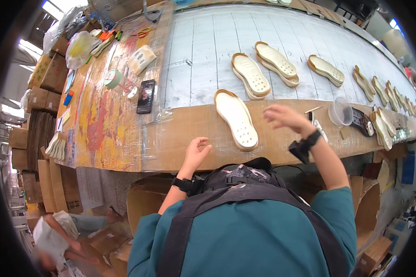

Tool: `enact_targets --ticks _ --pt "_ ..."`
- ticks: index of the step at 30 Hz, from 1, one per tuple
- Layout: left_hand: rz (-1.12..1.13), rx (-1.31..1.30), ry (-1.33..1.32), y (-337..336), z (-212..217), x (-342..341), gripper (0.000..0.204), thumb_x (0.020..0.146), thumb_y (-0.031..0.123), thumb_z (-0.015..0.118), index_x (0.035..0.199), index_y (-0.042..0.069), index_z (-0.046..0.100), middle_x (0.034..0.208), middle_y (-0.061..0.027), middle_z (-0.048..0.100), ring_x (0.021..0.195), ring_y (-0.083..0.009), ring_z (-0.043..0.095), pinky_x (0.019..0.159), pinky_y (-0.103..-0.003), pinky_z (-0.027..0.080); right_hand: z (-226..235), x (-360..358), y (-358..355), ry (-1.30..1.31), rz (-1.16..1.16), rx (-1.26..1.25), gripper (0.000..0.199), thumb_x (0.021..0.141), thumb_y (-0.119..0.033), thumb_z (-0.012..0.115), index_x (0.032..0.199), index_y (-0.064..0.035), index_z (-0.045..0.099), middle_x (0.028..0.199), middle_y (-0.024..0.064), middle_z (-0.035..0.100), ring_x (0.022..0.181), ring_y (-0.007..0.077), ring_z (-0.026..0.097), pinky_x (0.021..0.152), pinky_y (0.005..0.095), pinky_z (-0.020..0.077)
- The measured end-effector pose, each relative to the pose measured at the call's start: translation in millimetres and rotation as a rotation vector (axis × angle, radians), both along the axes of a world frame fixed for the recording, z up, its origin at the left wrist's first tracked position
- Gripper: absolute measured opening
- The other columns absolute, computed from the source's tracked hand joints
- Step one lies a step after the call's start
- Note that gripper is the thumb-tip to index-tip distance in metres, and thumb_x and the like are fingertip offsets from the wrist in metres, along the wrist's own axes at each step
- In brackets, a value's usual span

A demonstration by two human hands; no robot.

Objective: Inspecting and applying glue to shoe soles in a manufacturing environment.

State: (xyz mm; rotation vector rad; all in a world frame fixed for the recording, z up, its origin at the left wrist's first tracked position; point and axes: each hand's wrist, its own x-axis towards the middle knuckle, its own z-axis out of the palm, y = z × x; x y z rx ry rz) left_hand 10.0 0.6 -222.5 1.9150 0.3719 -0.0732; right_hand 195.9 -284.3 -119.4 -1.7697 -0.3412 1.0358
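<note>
Left hand (197, 153): part open, fingers loosely curled, thumb standing apart, nothing in the grip. It's over the front cardboard strip (171, 137), left of the nearest shoe sole (236, 119) and apart from it.

Right hand (285, 119): motion-blurred, fingers loosely bent and not closed on anything I can see. It's just right of the same sole, visible gap between. Height above the cardboard: can't tell.

Nearest sole: off-white, brown rim at the far end, holes at the near end. Lies lengthwise between the hands, mostly on the cardboard; far end reaches over the white lined surface (194, 60), near end close to the front edge of the desk (108, 143).

Edges/room: bare cardboard runs left from the left hand up to the phone (146, 96), which lies by the seam with the painted wood section. White surface is bare left of the sole pair, i.e. left sole (250, 76) and right sole (277, 63), which sit close together beyond the nearest one. Single sole (326, 70) is farther right, own space around it.

Tighter on the right: clear plastic cup (340, 111) and black tool (361, 122) past the right hand. Person's torso sits right up at the front edge.
</note>
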Motion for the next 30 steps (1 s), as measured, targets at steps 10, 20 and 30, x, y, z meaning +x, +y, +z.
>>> enact_targets --ticks 10,20,30 --pt "0.079 -0.392 0.022 -18.2 -28.4 47.9 0.054 0.079 0.017 0.061 0.119 -0.005 0.033 0.109 -0.0132 0.051 0.099 -0.0171 0.05 0.082 -0.029 0.042 -95.9 -9.0 86.6 -0.015 0.185 0.061 0.053 0.084 -0.026 0.051 0.126 0.0003 0.033 0.123 0.0169 0.042 0.11 0.0208 0.043 0.084 0.0292 0.0407" --pt "0.098 -0.193 0.097 -25.5 -25.5 37.9 0.048 0.076 0.001 0.055 0.12 -0.003 0.039 0.106 -0.0105 0.054 0.093 -0.0167 0.054 0.081 -0.028 0.043 -179.1 130.6 68.2 -0.609 -0.56 -0.188 0.034 0.075 -0.022 0.054 0.101 -0.0006 0.049 0.093 0.023 0.057 0.089 0.0391 0.054 0.075 0.04 0.0427" --pt "0.225 -0.227 0.011 -29.1 -11.8 42.6 0.052 0.077 0.008 0.059 0.122 -0.003 0.035 0.114 -0.0154 0.046 0.102 -0.0217 0.048 0.084 -0.031 0.041 -199.4 154.2 115.1 -0.348 -0.468 -0.013 0.057 0.068 -0.011 0.057 0.12 -0.0029 0.036 0.102 0.0246 0.055 0.092 0.0357 0.055 0.081 0.0378 0.0423"
